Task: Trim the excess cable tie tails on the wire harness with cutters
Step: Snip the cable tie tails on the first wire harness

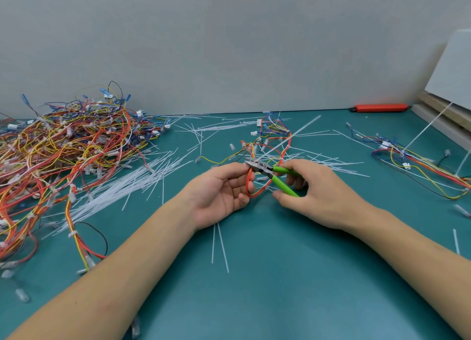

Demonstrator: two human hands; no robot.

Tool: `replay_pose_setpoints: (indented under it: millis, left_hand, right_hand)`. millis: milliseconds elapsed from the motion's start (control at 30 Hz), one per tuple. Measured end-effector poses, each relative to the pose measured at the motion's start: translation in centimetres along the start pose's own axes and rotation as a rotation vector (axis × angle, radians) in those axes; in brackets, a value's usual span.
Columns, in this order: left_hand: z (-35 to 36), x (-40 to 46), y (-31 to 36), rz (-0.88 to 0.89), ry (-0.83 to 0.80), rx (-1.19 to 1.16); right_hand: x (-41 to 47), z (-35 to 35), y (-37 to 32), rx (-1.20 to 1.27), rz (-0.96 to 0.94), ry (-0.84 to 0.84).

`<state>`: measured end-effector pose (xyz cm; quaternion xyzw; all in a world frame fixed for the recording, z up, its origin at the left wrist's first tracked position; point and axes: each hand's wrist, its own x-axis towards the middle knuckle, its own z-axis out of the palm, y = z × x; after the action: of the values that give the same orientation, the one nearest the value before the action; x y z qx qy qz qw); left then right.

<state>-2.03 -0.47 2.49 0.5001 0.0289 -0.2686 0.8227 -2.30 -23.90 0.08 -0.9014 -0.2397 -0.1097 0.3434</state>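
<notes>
My left hand (pixel 220 194) holds a loop of red and orange wires of the wire harness (pixel 274 140), which trails away across the green mat. My right hand (pixel 313 189) grips the green handles of the cutters (pixel 274 174). The metal jaws (pixel 252 164) point left and sit at the top of the held loop, right by my left fingertips, where a long white cable tie tail (pixel 288 138) slants up to the right. Whether the jaws are closed on the tail I cannot tell.
A large heap of harnesses (pixel 63 148) covers the left of the mat. Cut white tie tails (pixel 122 186) lie scattered around the middle. Another harness (pixel 418 163) lies at the right. A red utility knife (pixel 379 107) and stacked boards (pixel 443 117) sit along the back right.
</notes>
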Motion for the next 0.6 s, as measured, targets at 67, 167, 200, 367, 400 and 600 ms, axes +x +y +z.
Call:
replay_pose_setpoints:
  millis: [67,167,200,367,400,600]
  left_hand:
    - [0.0,0.0,0.0,0.000,-0.001,-0.007]
    - [-0.1,0.0,0.1,-0.006,0.003,-0.024]
    - [0.0,0.0,0.0,-0.010,0.001,-0.032]
    - [0.1,-0.3,0.2,-0.009,-0.033,0.016]
    - [0.1,-0.3,0.2,-0.008,-0.032,0.017]
    - [-0.4,-0.1,0.4,0.002,-0.037,-0.014]
  right_hand:
    - [0.1,-0.2,-0.1,0.016,0.009,-0.014]
    - [0.1,-0.4,-0.1,0.031,0.035,-0.025]
    - [0.1,-0.4,-0.2,0.034,0.037,-0.025]
    - [0.0,-0.2,-0.2,0.118,0.106,0.121]
    - [0.1,-0.3,-0.1,0.163,0.143,0.161]
    - [0.2,-1.1,0.1,0.239,0.240,0.264]
